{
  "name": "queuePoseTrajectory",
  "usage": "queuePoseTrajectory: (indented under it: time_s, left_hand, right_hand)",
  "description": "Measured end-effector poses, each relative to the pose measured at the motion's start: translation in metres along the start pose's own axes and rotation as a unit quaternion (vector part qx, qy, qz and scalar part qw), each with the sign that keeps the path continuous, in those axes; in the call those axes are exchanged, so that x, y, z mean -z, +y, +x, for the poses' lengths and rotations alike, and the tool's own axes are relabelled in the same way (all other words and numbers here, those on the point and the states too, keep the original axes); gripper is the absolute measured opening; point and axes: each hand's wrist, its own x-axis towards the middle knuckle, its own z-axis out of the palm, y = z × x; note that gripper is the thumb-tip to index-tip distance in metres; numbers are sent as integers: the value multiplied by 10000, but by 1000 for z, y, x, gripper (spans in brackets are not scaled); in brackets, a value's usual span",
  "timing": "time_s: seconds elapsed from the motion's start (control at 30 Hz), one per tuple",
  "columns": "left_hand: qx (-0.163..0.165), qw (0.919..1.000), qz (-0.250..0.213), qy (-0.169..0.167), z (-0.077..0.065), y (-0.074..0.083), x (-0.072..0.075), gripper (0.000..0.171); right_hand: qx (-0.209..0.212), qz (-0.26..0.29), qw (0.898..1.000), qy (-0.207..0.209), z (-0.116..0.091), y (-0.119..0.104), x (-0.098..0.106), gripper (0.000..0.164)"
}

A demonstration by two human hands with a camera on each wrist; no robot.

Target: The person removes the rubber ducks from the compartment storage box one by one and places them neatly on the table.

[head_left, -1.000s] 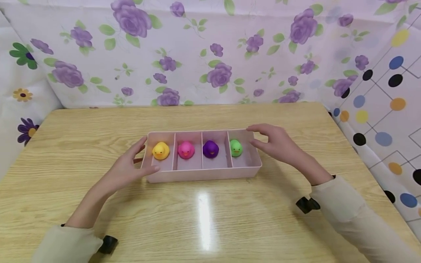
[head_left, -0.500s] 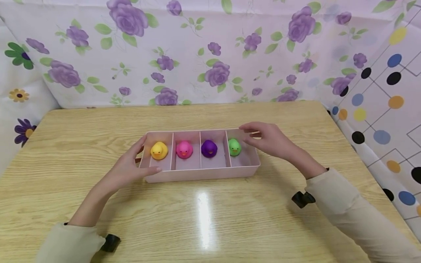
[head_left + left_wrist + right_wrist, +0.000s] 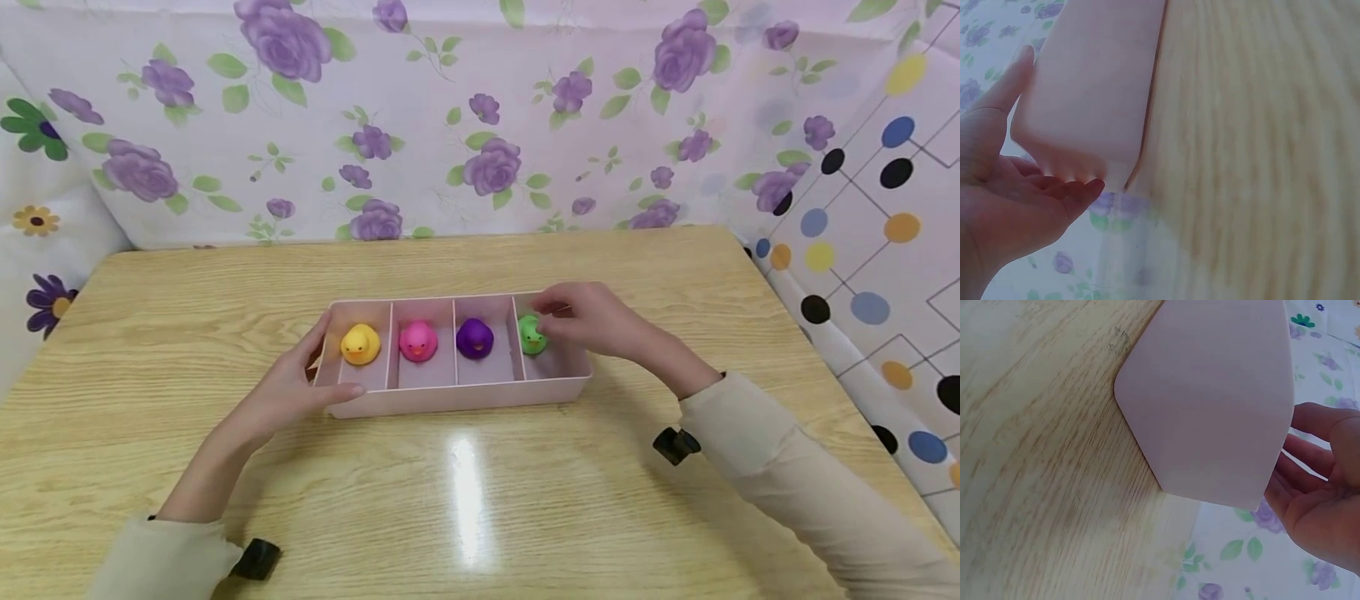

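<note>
Your left hand [image 3: 288,385] clasps the pale-pink four-compartment plastic box [image 3: 465,399]; your right hand [image 3: 600,318] is at the green toy duck [image 3: 532,337], can't tell if pinching.

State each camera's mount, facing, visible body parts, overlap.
Head: on head, facing forward and down at pink tray and four ducks; left hand, right hand, sleeves show.
Left wrist: on left wrist, facing pink tray's left end; left hand shows.
Right wrist: on right wrist, facing pink tray's right end; right hand shows.
Both wrist views share pink tray, wooden table, floral cloth.
</note>
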Motion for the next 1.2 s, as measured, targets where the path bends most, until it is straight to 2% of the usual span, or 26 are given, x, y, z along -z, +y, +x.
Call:
queuePoseTrajectory:
  time_s: [0.17, 0.53, 0.77, 1.0, 1.2]
  left_hand:
    - [-9, 10000, -60, 54, -3, -3, 3, 108]
    - [-22, 9998, -158, 147, -7, -5, 3, 110]
    - [-53, 9998, -109, 154, -6, -5, 2, 108]
    - [-38, 9997, -154, 187, -3, -5, -2, 107]
    - [-98, 9997, -116, 206, -1, -6, -2, 105]
  right_hand:
    - [134, -318, 9991, -266, 10, -4, -3, 29]
    - [391, -308, 9958, -768, 22, -7, -7, 36]
    - [457, -332, 9952, -794, 24, -6, -8, 30]
    - [715, -833, 9914, -720, 23, -1, -12, 21]
    - [893, -935, 9900, -560, 23, 0, -16, 17]
